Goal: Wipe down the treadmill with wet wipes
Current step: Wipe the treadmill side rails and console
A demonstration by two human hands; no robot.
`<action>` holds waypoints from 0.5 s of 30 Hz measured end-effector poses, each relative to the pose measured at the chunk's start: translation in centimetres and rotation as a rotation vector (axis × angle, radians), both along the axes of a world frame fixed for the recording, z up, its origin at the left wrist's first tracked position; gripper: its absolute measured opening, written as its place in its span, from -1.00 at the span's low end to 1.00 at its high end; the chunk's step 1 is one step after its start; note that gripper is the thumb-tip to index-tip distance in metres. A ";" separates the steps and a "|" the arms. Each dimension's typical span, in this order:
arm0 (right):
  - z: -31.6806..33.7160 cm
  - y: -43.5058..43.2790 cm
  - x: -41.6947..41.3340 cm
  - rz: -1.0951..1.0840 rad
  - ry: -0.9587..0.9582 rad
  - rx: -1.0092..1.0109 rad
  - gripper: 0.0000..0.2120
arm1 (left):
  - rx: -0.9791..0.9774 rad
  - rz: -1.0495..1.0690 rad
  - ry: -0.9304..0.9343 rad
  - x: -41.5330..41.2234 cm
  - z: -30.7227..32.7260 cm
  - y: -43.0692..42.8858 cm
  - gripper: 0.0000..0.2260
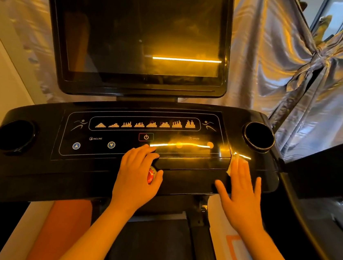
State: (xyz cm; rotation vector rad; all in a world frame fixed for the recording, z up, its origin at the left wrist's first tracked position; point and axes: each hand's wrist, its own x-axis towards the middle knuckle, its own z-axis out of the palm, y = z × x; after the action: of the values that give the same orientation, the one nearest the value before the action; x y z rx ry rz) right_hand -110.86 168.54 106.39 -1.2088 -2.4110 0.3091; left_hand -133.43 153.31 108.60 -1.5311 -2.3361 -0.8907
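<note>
1. While the right hand (240,191) lies flat on the right end of the treadmill console (34,163), its fingers are straight and slightly spread. They point away from the person, and they press a wet wipe (231,165) onto the glossy black surface.
2. Only a pale edge of the wet wipe shows, beside and beyond the fingertips; the rest is hidden under the hand, so its long axis cannot be told.
3. The left hand (137,175) rests near the middle of the console with loosely bent fingers and holds nothing. Its fingertips reach the control panel just below the power button (145,137).
4. A red safety knob (150,175) shows between the left thumb and the palm, partly covered by the hand.
5. The console's long axis runs from side to side across the view, its right end sitting a little higher in the frame.
6. A round cup holder (15,135) is sunk into the left end and another cup holder (258,136) into the right end, just beyond the right hand.
7. Two blue incline arrows (76,145) sit on the left part of the panel, well apart from both hands.
8. A large dark screen (143,30) stands upright behind the console, facing the person and reflecting a bright strip of light.
9. A silvery curtain (280,67) hangs behind and to the right.
10. Below the forearms lies the dark treadmill belt (153,245).
</note>
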 end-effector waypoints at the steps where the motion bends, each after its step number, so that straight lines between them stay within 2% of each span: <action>1: -0.1 -1.2 -0.3 0.026 0.022 -0.006 -0.18 | 0.002 0.004 0.017 0.1 0.0 0.0 -0.56; 5: -0.1 -5.8 -3.2 0.217 0.022 0.052 -0.22 | 0.000 0.036 0.094 0.4 0.3 0.0 -0.58; 9: -0.2 -5.6 -3.7 0.307 -0.022 0.157 -0.30 | -0.003 0.139 0.287 2.5 0.8 0.5 -0.63; 12: -0.7 -2.9 -1.3 0.270 -0.051 0.164 -0.36 | 0.036 0.085 0.282 5.7 0.9 2.0 -0.65; 15: -1.7 0.7 2.2 0.140 -0.061 0.108 -0.34 | 0.027 0.014 0.228 8.2 1.1 4.4 -0.65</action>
State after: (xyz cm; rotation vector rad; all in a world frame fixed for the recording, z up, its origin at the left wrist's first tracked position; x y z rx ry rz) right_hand -108.63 169.20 104.71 -1.0186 -2.5356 0.1835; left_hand -125.24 157.69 109.70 -1.5163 -2.1620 -0.7014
